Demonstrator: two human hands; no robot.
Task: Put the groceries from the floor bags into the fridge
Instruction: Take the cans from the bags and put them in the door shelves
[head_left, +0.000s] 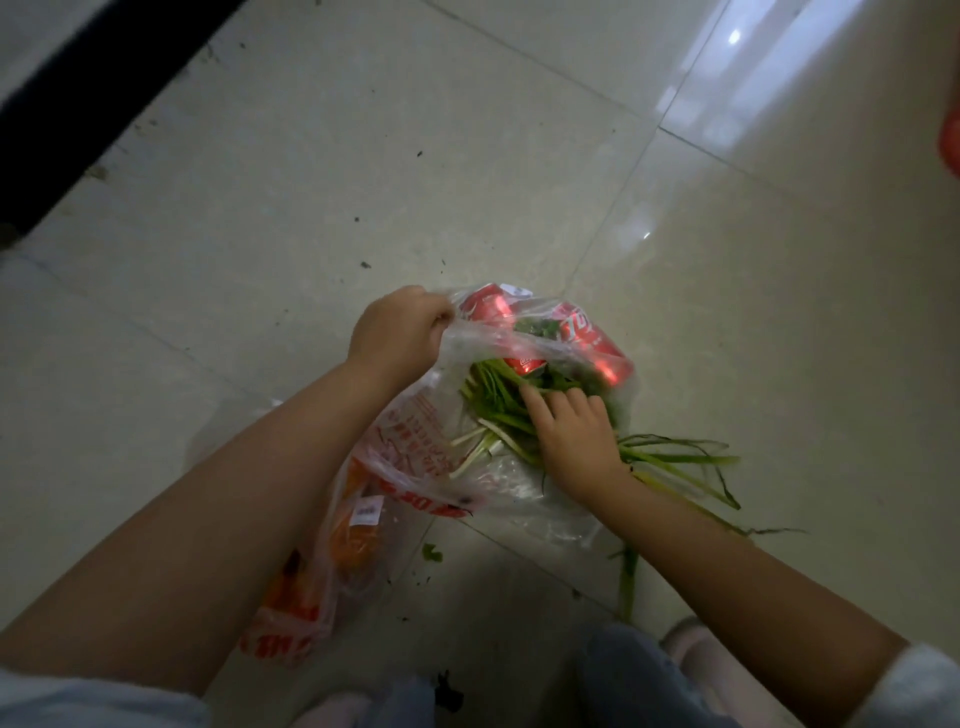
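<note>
We see clear plastic bag (415, 441) on tiled floor (363, 156), mouth open. Inside bag: red cans (592, 343), green onions (498, 410), leaves spilling out right of bag. Left hand (397, 332) fisted, pinching bag's far rim. Right hand (576, 441) in bag mouth, fingers loosely spread on greens, grip unclear. Orange-printed bag (311, 571) just beside, nearer us.

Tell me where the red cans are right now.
In the head view, the red cans lie inside the clear plastic bag on the floor, just beyond the green onions, between the left hand and right hand.
</note>
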